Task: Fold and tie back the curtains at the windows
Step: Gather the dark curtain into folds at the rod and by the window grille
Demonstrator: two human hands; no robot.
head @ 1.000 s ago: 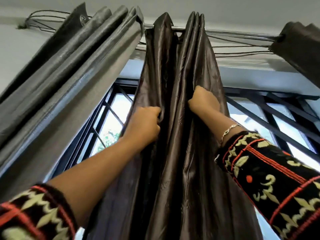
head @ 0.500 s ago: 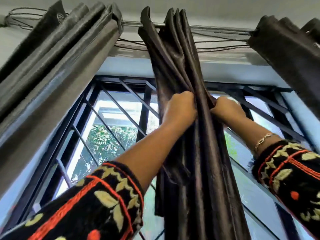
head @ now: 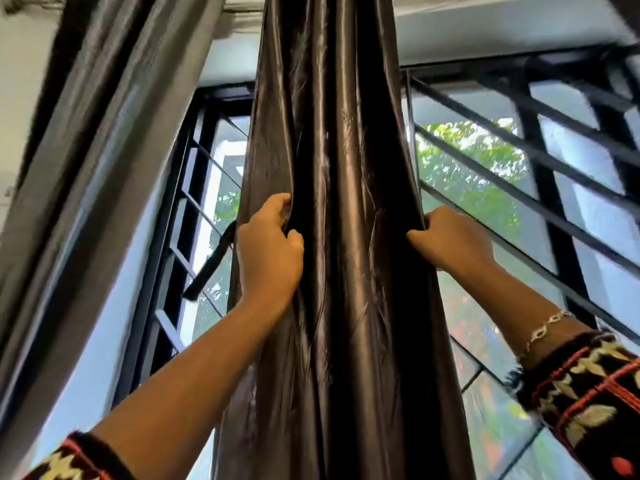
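Observation:
A shiny dark brown curtain (head: 341, 209) hangs bunched in long vertical pleats down the middle of the head view, in front of the window. My left hand (head: 268, 251) grips a fold on the curtain's left side, fingers tucked into the pleat. My right hand (head: 450, 239) pinches the curtain's right edge at about the same height. Both arms reach upward. A dark strap (head: 211, 259), possibly a tie-back, dangles to the left of my left hand, behind the curtain.
A grey curtain (head: 100, 161) hangs gathered at the left, close to my left arm. Black window bars (head: 540, 209) cross the glass on both sides, with green foliage outside. A white wall band (head: 485, 32) runs above the window.
My hands have slid lower on the brown curtain and moved apart to its two sides. The view has tilted down, so the rod is out of sight.

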